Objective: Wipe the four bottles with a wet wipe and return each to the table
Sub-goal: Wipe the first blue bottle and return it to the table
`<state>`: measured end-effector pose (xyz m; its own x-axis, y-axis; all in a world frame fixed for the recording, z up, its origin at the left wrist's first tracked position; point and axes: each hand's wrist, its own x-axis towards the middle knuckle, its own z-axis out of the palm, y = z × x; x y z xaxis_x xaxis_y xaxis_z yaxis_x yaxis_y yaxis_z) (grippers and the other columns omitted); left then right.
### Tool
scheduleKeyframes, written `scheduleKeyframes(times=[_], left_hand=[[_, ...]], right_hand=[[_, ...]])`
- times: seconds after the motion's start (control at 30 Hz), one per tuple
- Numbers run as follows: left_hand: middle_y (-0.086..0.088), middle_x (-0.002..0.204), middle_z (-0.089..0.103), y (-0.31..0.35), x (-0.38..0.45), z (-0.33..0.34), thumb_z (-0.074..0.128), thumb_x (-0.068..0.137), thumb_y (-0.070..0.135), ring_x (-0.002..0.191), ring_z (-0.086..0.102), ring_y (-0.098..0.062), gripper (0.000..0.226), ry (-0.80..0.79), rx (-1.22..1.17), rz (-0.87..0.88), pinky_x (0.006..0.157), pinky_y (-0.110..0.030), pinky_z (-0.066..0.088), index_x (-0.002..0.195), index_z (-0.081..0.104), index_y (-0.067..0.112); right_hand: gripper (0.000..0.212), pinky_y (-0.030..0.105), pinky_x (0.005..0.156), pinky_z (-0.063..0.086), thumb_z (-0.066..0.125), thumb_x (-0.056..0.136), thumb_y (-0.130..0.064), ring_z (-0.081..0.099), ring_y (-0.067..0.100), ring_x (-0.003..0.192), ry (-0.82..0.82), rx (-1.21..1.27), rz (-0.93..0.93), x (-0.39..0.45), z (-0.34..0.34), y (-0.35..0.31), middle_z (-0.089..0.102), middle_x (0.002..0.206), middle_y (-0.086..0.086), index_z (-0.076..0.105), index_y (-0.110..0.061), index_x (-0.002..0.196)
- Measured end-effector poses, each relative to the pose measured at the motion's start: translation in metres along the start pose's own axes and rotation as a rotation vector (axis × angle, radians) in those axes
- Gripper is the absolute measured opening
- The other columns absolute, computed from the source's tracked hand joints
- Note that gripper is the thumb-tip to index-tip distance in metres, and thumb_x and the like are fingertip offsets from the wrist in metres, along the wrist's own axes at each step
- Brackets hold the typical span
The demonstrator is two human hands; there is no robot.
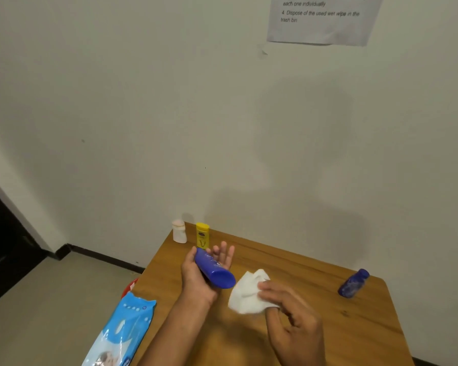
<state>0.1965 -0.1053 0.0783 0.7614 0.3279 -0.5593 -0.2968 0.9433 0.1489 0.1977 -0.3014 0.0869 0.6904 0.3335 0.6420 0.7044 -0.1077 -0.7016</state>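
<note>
Blue-and-white, the pack of wet wipes [122, 336] lies at the left edge of the wooden table [341, 336]. At the far corner a white bottle [179, 231] and a yellow bottle [202, 235] stand upright, just beside each other. The left hand [201, 273] holds a blue tube [214, 269] tilted across its palm, fingers spread apart behind it. The right hand [291, 315] pinches a crumpled white wipe [246, 293], just beside the tube's end. A dark blue bottle [353, 283] stands tilted, well apart, on the right.
</note>
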Motion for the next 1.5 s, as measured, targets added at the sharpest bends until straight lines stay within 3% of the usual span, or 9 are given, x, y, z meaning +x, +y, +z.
scheduleKeyframes(times=[0.13, 0.27, 0.43, 0.57, 0.8, 0.97, 1.17, 1.3, 1.5], left_hand=[[-0.011, 0.075, 0.054, -0.013, 0.005, 0.006, 0.052, 0.096, 0.039, 0.087, 0.066, -0.033, 0.034, 0.077, 0.077, -0.07, 0.077, -0.055, 0.051, 0.08, 0.049, 0.009], [-0.02, 0.114, 0.064, -0.023, 0.002, 0.001, 0.049, 0.091, 0.051, 0.1, 0.061, -0.034, 0.044, 0.059, 0.169, -0.186, 0.078, -0.05, 0.048, 0.105, 0.055, 0.01], [-0.012, 0.061, 0.051, -0.017, -0.003, 0.011, 0.052, 0.099, 0.035, 0.064, 0.056, -0.021, 0.03, 0.108, 0.044, -0.018, 0.078, -0.057, 0.054, 0.086, 0.051, 0.008], [-0.014, 0.066, 0.052, -0.007, -0.005, 0.022, 0.053, 0.099, 0.033, 0.065, 0.057, -0.023, 0.029, 0.082, 0.061, 0.028, 0.073, -0.057, 0.055, 0.088, 0.051, 0.007], [-0.02, 0.096, 0.06, -0.025, -0.013, 0.01, 0.048, 0.093, 0.046, 0.083, 0.059, -0.03, 0.052, 0.039, 0.169, -0.128, 0.06, -0.042, 0.061, 0.112, 0.055, -0.001], [-0.012, 0.06, 0.051, -0.028, -0.022, 0.036, 0.053, 0.097, 0.032, 0.064, 0.056, -0.023, 0.032, -0.03, 0.041, -0.024, 0.083, -0.053, 0.055, 0.079, 0.053, 0.005], [-0.01, 0.081, 0.057, -0.019, -0.038, 0.049, 0.053, 0.086, 0.035, 0.086, 0.059, -0.028, 0.028, -0.352, 0.216, -0.161, 0.101, -0.055, 0.047, 0.079, 0.058, 0.008], [-0.008, 0.09, 0.052, -0.026, -0.043, 0.043, 0.054, 0.079, 0.036, 0.073, 0.046, -0.02, 0.025, -0.52, 0.391, -0.197, 0.075, -0.034, 0.042, 0.087, 0.054, 0.012], [-0.013, 0.082, 0.053, -0.053, -0.058, 0.052, 0.063, 0.074, 0.024, 0.065, 0.05, -0.021, 0.027, -0.527, 0.596, -0.32, 0.063, -0.033, 0.041, 0.091, 0.06, 0.003]], right_hand=[[0.024, 0.025, 0.09, 0.055, 0.058, 0.078, -0.006, 0.066, 0.009, 0.107, -0.101, -0.066, -0.11, 0.016, 0.007, -0.015, 0.071, 0.108, 0.002, 0.075, -0.007, 0.094], [0.026, 0.024, 0.101, 0.047, 0.057, 0.08, 0.002, 0.061, 0.012, 0.114, -0.161, -0.191, -0.261, 0.023, 0.024, -0.017, 0.069, 0.11, 0.007, 0.075, -0.003, 0.099], [0.029, 0.029, 0.08, 0.057, 0.048, 0.093, -0.008, 0.068, 0.018, 0.084, -0.135, -0.201, -0.228, 0.011, 0.009, 0.008, 0.069, 0.089, 0.008, 0.073, -0.003, 0.077], [0.02, 0.028, 0.072, 0.057, 0.054, 0.078, -0.001, 0.068, 0.012, 0.086, -0.073, -0.164, -0.154, 0.018, -0.004, 0.005, 0.07, 0.09, 0.005, 0.074, -0.005, 0.077], [0.023, 0.026, 0.096, 0.047, 0.069, 0.076, 0.01, 0.06, 0.018, 0.103, -0.125, -0.224, -0.328, 0.033, 0.022, -0.025, 0.066, 0.101, 0.009, 0.074, -0.003, 0.095], [0.015, 0.029, 0.079, 0.05, 0.059, 0.074, -0.001, 0.055, 0.018, 0.086, -0.067, -0.237, -0.325, 0.013, -0.002, -0.008, 0.065, 0.084, 0.002, 0.072, -0.007, 0.075], [0.026, 0.024, 0.071, 0.052, 0.064, 0.07, 0.006, 0.067, 0.008, 0.086, 0.039, -0.11, -0.05, 0.019, -0.029, -0.004, 0.069, 0.09, -0.012, 0.074, -0.017, 0.078], [0.026, 0.022, 0.07, 0.054, 0.067, 0.072, 0.007, 0.07, 0.011, 0.086, 0.081, -0.015, -0.022, 0.035, -0.036, -0.027, 0.07, 0.091, -0.009, 0.074, -0.016, 0.081], [0.031, 0.025, 0.066, 0.052, 0.072, 0.064, 0.006, 0.064, 0.011, 0.081, 0.03, -0.2, -0.122, 0.033, -0.023, -0.045, 0.063, 0.089, -0.01, 0.072, -0.022, 0.078]])
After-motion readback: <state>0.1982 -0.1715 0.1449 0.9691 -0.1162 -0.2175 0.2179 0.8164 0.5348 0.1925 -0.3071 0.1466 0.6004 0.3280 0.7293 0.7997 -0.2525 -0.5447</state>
